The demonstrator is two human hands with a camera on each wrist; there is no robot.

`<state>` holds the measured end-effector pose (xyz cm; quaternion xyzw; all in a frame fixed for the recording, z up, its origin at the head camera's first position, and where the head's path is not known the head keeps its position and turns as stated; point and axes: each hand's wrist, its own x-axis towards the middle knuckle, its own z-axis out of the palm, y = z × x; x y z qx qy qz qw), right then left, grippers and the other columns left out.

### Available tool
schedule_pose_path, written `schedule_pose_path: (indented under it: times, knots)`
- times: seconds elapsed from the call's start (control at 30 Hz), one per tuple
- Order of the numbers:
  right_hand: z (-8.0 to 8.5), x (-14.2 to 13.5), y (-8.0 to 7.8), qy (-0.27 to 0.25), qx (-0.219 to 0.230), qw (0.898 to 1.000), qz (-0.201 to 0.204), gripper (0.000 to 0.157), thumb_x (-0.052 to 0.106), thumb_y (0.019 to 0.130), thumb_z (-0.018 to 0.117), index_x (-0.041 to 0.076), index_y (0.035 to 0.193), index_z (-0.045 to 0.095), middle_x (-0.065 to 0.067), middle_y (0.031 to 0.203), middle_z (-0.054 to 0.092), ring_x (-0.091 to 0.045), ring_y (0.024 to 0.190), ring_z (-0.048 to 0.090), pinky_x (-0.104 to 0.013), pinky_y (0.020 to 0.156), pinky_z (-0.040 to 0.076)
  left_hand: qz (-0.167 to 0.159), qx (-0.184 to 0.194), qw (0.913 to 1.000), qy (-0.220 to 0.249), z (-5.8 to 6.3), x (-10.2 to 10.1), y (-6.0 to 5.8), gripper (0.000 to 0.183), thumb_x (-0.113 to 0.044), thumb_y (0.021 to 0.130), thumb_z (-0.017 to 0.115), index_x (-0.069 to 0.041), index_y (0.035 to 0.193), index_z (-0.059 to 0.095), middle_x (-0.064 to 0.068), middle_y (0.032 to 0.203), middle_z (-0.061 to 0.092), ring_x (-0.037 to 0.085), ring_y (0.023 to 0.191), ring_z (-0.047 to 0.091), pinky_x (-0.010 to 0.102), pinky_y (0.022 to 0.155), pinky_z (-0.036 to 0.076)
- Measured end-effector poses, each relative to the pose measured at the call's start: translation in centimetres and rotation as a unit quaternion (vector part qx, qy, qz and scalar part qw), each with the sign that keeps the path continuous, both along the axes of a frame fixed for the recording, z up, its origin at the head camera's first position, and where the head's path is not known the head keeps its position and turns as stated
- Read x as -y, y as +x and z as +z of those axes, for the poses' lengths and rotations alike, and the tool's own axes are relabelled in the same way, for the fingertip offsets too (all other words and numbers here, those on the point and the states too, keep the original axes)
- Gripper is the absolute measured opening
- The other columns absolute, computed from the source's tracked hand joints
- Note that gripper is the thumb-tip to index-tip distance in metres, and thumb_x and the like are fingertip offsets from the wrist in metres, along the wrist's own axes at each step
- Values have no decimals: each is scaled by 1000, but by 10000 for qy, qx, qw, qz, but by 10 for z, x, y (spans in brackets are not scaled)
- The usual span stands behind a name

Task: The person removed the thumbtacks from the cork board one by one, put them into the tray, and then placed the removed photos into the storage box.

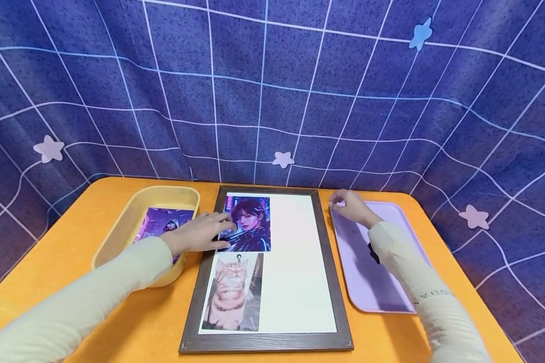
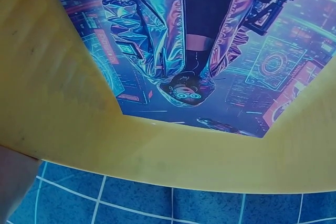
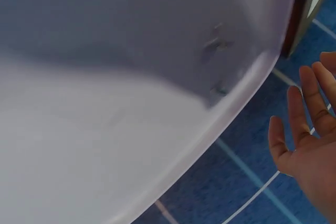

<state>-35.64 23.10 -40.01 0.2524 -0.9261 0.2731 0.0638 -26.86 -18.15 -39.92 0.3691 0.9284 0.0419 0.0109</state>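
Observation:
A dark-framed white board [image 1: 295, 262] lies on the table with two pictures in its left half. My left hand [image 1: 204, 233] reaches across the frame's left edge, its fingers spread over the left side of a neon-coloured print of a dark-haired person [image 1: 254, 227]. Below that print lies a cat picture [image 1: 230, 297] with a small silver round piece [image 1: 238, 257] at its top. My right hand [image 1: 351, 205] is over the upper left corner of the lavender tray [image 1: 377, 290], holding nothing. Small shiny bits [image 3: 218, 44] lie in that tray's corner.
Left of the board stands a yellow bin [image 1: 113, 242] with a purple print of a hooded figure [image 1: 156, 224] inside. A small dark thing [image 1: 374, 253] shows beside my right sleeve. Behind the orange table [image 1: 141, 322] hangs a blue grid-patterned curtain [image 1: 236, 91] with star shapes.

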Motion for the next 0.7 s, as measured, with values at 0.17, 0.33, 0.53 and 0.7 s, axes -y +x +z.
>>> schedule_pose_path:
  times: [0.17, 0.33, 0.53, 0.7]
  knots:
    - [4, 20, 0, 9, -193, 9995, 233, 17, 1, 77, 60, -6, 92, 63, -18, 89, 64, -31, 87, 59, -46, 85, 42, 15, -5, 10000, 5, 0, 0, 1, 36, -40, 86, 60, -20, 116, 59, 5, 118, 53, 26, 108, 53, 51, 90, 41]
    - [6, 40, 0, 76, -187, 9992, 332, 16, 3, 79, 62, -4, 93, 64, -15, 88, 65, -28, 86, 59, -43, 85, 42, 31, 6, 10000, 21, 1, 0, 2, 36, -39, 86, 60, -20, 116, 59, 5, 119, 53, 26, 108, 52, 51, 91, 41]
    - [5, 62, 1, 183, -299, 9980, 531, 16, 3, 78, 62, -2, 93, 64, -12, 86, 66, -26, 84, 59, -39, 81, 42, -2, -39, 10000, 37, 2, 0, 3, 36, -39, 86, 60, -20, 116, 59, 6, 120, 53, 27, 108, 53, 52, 90, 41]
    - [3, 78, 0, 256, -315, 9963, 760, 16, 4, 79, 61, -1, 93, 64, -11, 89, 65, -26, 86, 59, -38, 82, 44, 15, -36, 10000, 25, 3, -1, 4, 35, -39, 86, 60, -20, 116, 59, 5, 119, 54, 26, 109, 53, 51, 90, 41]
